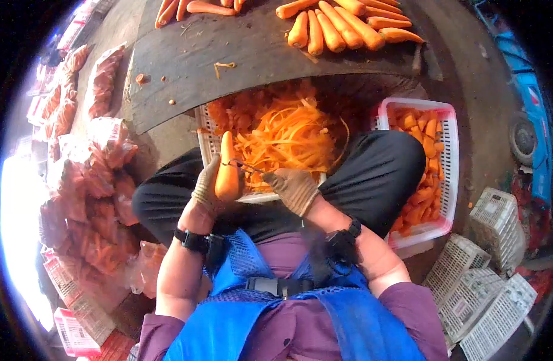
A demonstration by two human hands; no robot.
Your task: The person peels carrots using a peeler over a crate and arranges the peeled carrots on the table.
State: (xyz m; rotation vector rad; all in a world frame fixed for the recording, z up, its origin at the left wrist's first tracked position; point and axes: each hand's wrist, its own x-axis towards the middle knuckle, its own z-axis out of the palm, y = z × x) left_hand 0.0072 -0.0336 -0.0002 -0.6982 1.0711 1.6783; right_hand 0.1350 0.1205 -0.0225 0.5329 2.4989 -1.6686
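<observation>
Bright orange carrot [227, 177] and lighter orange peelings [291, 138]; dark peeler [247, 166]; beige knit gloves [294, 189], finely ribbed; black trousers [382, 174]; royal-blue vest [372, 328] with mesh-patterned panels; plum-purple shirt [418, 313]; grey-brown tabletop [198, 72]; white lattice-walled crate [450, 174], pink-rimmed; pinkish-red bags [108, 72]; greyish-white gridded baskets [496, 225]; bright blue vehicle [532, 99]

Over the crate's [264, 197] near-left corner, an orange carrot [227, 177] points narrow end forward, a thin dark peeler [246, 166] against it.

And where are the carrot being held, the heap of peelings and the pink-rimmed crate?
Held carrot [227, 183], head view: thick lower half.
Peelings heap [286, 137], head view: its middle.
Pink-rimmed crate [449, 162], head view: slotted right-hand wall.
</observation>
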